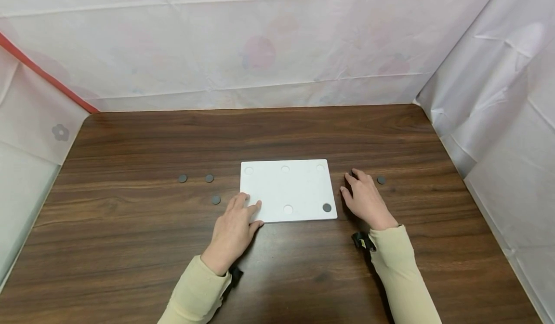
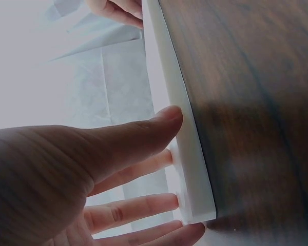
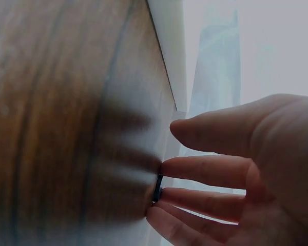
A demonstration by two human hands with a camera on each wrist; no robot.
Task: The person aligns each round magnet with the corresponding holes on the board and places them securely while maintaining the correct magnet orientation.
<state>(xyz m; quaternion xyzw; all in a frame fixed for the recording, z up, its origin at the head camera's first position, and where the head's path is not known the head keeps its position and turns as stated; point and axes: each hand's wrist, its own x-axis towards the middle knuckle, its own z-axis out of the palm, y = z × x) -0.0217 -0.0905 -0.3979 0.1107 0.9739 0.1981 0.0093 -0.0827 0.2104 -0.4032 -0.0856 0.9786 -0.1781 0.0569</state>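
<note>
A white rectangular board (image 1: 299,184) with shallow round recesses lies on the table; one dark round disc (image 1: 327,207) sits at its near right corner. My left hand (image 1: 234,225) rests at the board's near left corner. In the left wrist view its thumb (image 2: 167,123) touches the board's edge, with the other fingers spread along it. My right hand (image 1: 367,201) is right of the board, fingertips down at another dark disc (image 3: 157,187) on the table. Its thumb (image 3: 187,134) stands apart from that disc, which the fingers mostly cover in the head view.
Three dark discs lie left of the board: a far left one (image 1: 182,178), one beside it (image 1: 209,178) and a nearer one (image 1: 216,200). Another disc (image 1: 381,180) lies right of my right hand. Pale cloth (image 1: 260,73) hangs around the brown wooden table (image 1: 130,247).
</note>
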